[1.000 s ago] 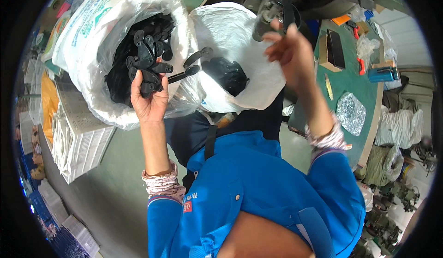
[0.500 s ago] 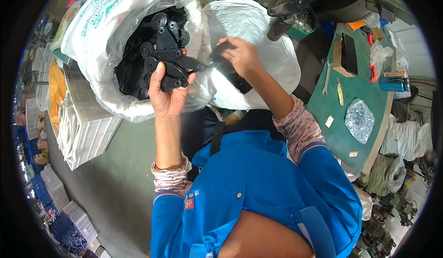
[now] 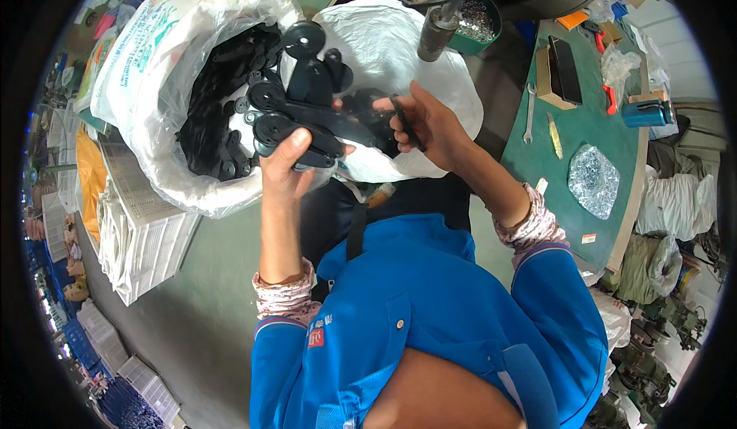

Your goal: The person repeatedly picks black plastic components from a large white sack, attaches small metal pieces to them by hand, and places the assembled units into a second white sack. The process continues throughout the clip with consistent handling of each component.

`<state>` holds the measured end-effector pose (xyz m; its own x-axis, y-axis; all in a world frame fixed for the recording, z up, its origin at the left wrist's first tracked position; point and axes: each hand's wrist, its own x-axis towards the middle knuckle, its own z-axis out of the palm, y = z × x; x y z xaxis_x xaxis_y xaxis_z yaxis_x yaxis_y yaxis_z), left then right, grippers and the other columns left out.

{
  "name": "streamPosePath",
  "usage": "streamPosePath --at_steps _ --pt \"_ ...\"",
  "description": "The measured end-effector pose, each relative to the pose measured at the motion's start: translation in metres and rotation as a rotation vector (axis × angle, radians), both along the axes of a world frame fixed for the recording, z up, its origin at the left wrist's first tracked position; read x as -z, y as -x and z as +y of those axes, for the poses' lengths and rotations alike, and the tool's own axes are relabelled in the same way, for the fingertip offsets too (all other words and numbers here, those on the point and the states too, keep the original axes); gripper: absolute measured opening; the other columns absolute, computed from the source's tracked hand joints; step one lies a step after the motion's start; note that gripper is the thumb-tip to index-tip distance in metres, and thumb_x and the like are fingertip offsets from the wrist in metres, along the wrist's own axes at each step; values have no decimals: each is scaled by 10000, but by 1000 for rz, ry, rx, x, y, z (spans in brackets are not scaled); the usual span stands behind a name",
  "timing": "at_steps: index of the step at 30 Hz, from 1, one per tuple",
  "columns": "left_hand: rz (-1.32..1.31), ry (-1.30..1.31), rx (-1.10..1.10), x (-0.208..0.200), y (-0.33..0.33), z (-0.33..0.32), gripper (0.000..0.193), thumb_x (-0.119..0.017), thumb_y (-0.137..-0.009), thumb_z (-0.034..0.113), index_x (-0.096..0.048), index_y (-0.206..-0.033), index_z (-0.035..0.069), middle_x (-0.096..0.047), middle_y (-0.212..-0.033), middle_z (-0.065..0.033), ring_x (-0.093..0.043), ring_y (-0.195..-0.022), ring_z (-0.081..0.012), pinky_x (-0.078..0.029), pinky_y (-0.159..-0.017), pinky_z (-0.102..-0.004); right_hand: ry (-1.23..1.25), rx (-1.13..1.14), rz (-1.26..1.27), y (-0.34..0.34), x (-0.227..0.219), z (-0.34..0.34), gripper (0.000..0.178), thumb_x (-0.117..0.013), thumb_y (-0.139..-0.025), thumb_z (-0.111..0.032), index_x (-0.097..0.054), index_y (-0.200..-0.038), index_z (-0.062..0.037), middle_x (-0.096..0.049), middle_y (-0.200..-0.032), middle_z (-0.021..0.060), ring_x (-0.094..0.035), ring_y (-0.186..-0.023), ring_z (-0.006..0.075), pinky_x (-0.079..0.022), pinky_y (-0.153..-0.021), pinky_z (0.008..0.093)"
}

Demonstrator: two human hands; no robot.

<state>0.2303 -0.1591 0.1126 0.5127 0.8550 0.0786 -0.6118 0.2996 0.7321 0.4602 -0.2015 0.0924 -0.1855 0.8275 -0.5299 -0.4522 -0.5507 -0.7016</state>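
- At far left, an orange sheet (image 3: 88, 176) hangs behind a white crate (image 3: 157, 249), whose plastic walls are slotted; pale, folded material drapes over its left side.
- Right of it, your left sack (image 3: 142, 84) stands open, crinkled and white with a clear liner, more black pieces (image 3: 201, 110) heaped inside.
- Your left hand (image 3: 285, 160) grasps a bunch of parts (image 3: 311, 80), smooth, black, long-bodied with round ends, above where the two sacks meet; they block some of both mouths from view.
- Your right sack (image 3: 453, 95), white and wrinkled, has dark contents, partly hidden by your hands.
- Over it, your right hand (image 3: 437, 131) pinches a slim black strip (image 3: 407, 122), near the bunch.
- Beyond, a dark cylinder (image 3: 436, 39) stands against the sack's far rim, beside a green tub (image 3: 470, 44) of small metal bits.
- On the green bench (image 3: 583, 127) at right: a steel wrench (image 3: 530, 114), yellow cutter (image 3: 554, 136), brown box (image 3: 543, 84), crinkly clear bag (image 3: 593, 182) and blue bottle (image 3: 646, 113).
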Motion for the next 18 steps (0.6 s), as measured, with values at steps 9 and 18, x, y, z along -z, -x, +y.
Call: streamPosePath --at_steps 9,18 --pt "106 -26 120 3 -20 -16 320 -669 -802 85 -581 -1055 -91 -664 -952 -201 -675 -792 -271 -571 -728 -370 49 -170 67 -13 3 -15 360 -482 -971 -283 -579 -1198 -22 -525 -785 18 -509 -675 105 -449 -558 243" --pt "83 18 135 13 -30 -12 620 -627 -834 243 -403 -1302 -96 -542 -1205 -239 -594 -1059 -410 -602 -736 -461 -435 195 -480 -68 -42 -7 293 -628 -895 -129 -621 -1169 -28 -660 -925 86 -632 -791 128 -509 -647 236"
